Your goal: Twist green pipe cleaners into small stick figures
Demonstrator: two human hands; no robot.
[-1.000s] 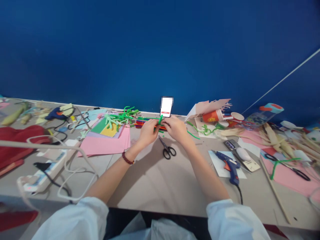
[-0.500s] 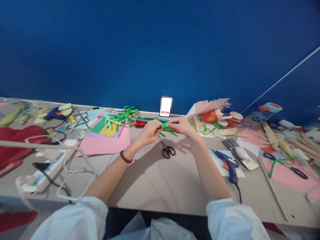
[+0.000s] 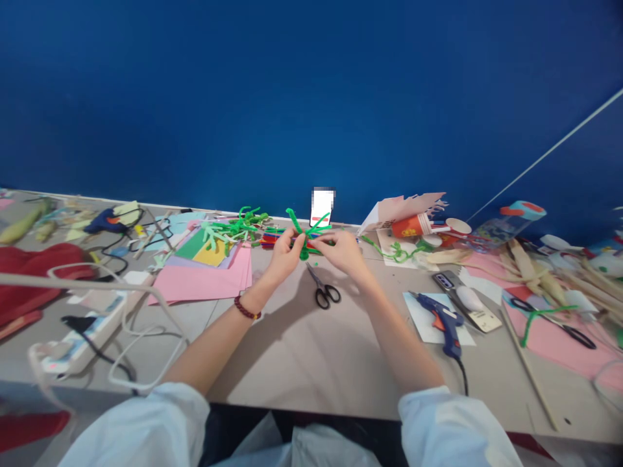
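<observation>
Between my two hands is a green pipe cleaner piece (image 3: 305,251), with ends sticking up and out and a rounded part hanging below. My left hand (image 3: 285,254) pinches it from the left, a dark bead bracelet on that wrist. From the right, the thumb and fingers of my right hand (image 3: 342,250) close on it too. Just beneath lie scissors with black handles (image 3: 328,296), blades pointing away from me. Behind my hands, partly covered by them, is a bundle of coloured pipe cleaners (image 3: 270,240).
A phone (image 3: 322,207) leans on the blue wall. Left are green twisted pipe cleaners (image 3: 238,225), pink paper (image 3: 199,283) and a white power strip (image 3: 92,340) with looped cables. Right are a blue glue gun (image 3: 450,324), paper cups (image 3: 411,226), another phone (image 3: 445,282) and a stick (image 3: 530,370).
The green piece has been turned, so its loose ends now point upward and its rounded part downward. My right hand has shifted left and slightly down; both hands keep hold.
</observation>
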